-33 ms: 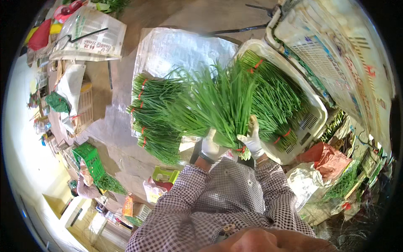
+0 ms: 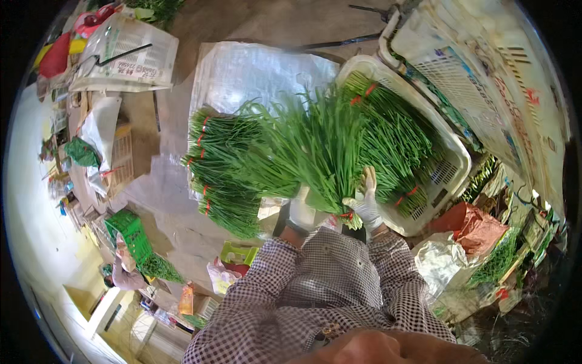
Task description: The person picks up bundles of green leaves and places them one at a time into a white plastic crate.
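Note:
I hold up a large bundle of green chives point(image 2: 315, 145) in front of my body, leaf tips pointing away and fanned out. A red band circles its pale cut ends, close to my checked shirt. My left hand point(image 2: 300, 210), in a white glove, supports the bundle's left side; its fingers are mostly hidden under the leaves. On the other side my gloved right hand point(image 2: 366, 203) grips near the band, thumb across the stems and fingers up along the right edge. More banded chives point(image 2: 227, 176) lie stacked to the left. Others fill a white plastic crate point(image 2: 458, 176) to the right.
A pale sheet-covered surface point(image 2: 260, 67) lies beyond the bundles. Stacked white crates point(image 2: 473, 79) rise at the right, above red and silver sacks point(image 2: 476, 230). At the lower left are a yellow-green crate point(image 2: 239, 252) and, farther off, a person point(image 2: 126, 276) beside a green crate point(image 2: 130, 233).

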A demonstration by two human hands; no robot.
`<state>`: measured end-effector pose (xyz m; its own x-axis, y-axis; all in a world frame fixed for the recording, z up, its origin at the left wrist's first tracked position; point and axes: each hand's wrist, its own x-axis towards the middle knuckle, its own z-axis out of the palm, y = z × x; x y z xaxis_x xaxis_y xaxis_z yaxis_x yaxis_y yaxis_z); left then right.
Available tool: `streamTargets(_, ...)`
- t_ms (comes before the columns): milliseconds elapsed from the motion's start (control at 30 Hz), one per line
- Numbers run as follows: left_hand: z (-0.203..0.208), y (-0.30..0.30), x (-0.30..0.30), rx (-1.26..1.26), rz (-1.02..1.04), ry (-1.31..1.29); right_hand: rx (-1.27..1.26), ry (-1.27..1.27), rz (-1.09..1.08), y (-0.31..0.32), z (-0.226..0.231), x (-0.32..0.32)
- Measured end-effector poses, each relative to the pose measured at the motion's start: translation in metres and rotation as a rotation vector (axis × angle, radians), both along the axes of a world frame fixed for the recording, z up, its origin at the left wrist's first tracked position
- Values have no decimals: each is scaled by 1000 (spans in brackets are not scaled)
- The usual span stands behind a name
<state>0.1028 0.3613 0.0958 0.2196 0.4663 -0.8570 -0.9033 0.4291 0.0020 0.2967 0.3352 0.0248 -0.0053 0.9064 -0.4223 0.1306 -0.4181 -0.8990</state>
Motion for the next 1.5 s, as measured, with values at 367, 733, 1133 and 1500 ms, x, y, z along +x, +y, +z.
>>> streamTargets(367, -68, -9, 84, 19, -88, 193, 9, -351, 304, 4, 19, 91)
streamTargets(733, -71, -15, 148, 47, -137, 149, -45, -260, 131, -29, 7, 138)
streamTargets(1133, -71, -20, 145, 159, -540, 481, 546, -512, 183, 152, 144, 122)
streamTargets(1500, -86, -40, 145, 633, -936, 986, 839, -746, 700, 217, 149, 137)
